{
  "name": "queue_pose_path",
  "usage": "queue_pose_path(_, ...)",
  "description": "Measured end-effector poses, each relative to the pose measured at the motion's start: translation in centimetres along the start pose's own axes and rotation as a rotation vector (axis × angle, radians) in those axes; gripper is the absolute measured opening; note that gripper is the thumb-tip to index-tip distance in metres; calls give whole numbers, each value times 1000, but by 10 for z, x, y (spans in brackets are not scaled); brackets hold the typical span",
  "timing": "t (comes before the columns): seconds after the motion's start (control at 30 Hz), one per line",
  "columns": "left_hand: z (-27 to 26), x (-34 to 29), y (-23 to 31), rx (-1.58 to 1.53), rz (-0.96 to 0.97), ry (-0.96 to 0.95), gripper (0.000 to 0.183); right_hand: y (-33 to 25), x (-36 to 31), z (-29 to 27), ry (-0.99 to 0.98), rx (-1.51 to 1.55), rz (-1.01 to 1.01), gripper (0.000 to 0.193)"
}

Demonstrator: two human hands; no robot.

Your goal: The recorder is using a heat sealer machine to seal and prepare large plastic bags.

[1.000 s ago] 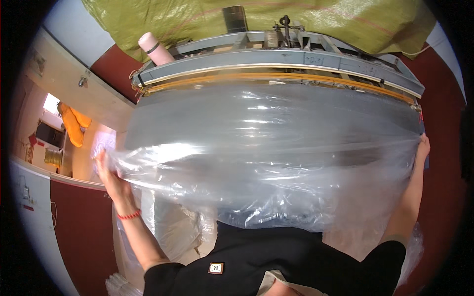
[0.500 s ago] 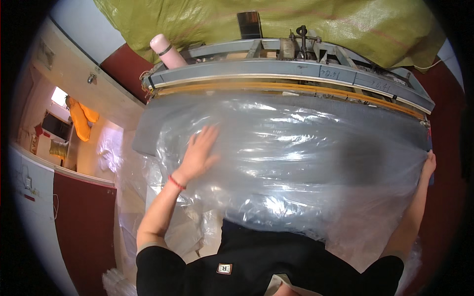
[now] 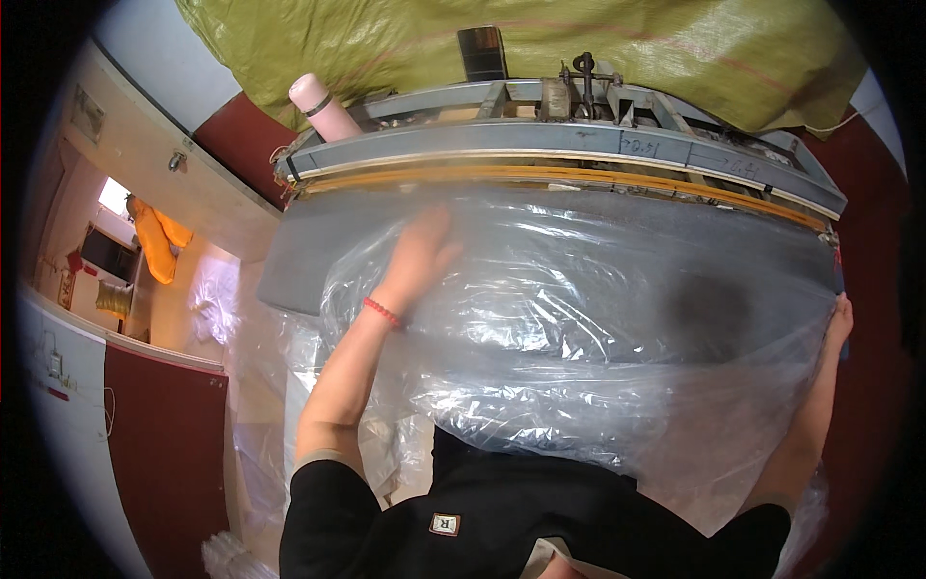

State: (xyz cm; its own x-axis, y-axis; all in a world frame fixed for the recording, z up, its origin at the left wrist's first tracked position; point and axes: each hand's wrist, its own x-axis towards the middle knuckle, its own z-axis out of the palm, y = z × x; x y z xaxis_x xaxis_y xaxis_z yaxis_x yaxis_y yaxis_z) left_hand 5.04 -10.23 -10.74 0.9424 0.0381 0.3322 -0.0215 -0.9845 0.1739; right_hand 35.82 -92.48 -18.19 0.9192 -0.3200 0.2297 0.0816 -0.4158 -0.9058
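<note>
A sheet of transparent plastic film (image 3: 540, 289) lies over a grey worktop and hangs down its front toward my body. My left hand (image 3: 422, 253), with a red bead bracelet at the wrist, is flat on the film left of the middle. Its fingers are stretched out and somewhat blurred. At the far right edge, my right hand (image 3: 841, 317) pinches the film's side; its fingertips are partly hidden. Wrinkles and bright reflections run across the sheet between both hands.
Behind the worktop stands a grey metal frame (image 3: 405, 145) with yellow strips along it. A pink flask (image 3: 323, 108) leans at its left, and a dark phone-like slab (image 3: 482, 53) rests against green woven sheeting (image 3: 637, 48). More crumpled film hangs at the left.
My left hand has slid right and away from me across the film, and the film's wrinkles have shifted with it. My right hand stays at the right edge.
</note>
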Motion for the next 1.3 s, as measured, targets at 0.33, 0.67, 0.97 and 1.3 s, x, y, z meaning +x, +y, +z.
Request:
queue_pose_path(0.33, 1, 34, 0, -118, -322, 356, 24, -80, -83, -21, 68, 460, 11, 25)
queue_pose_path(0.67, -2, 33, -24, -661, -479, 697, 14, -123, -44, 17, 423, 145, -145, 31)
queue_pose_path(0.97, 19, 24, -144, -750, -659, 746, 14, -126, -33, 191, 222, 81, -167, 25)
queue_pose_path(1.3, 28, 44, -160, -831, -592, 818, 19, -126, -11, 219, 342, 238, -162, 16)
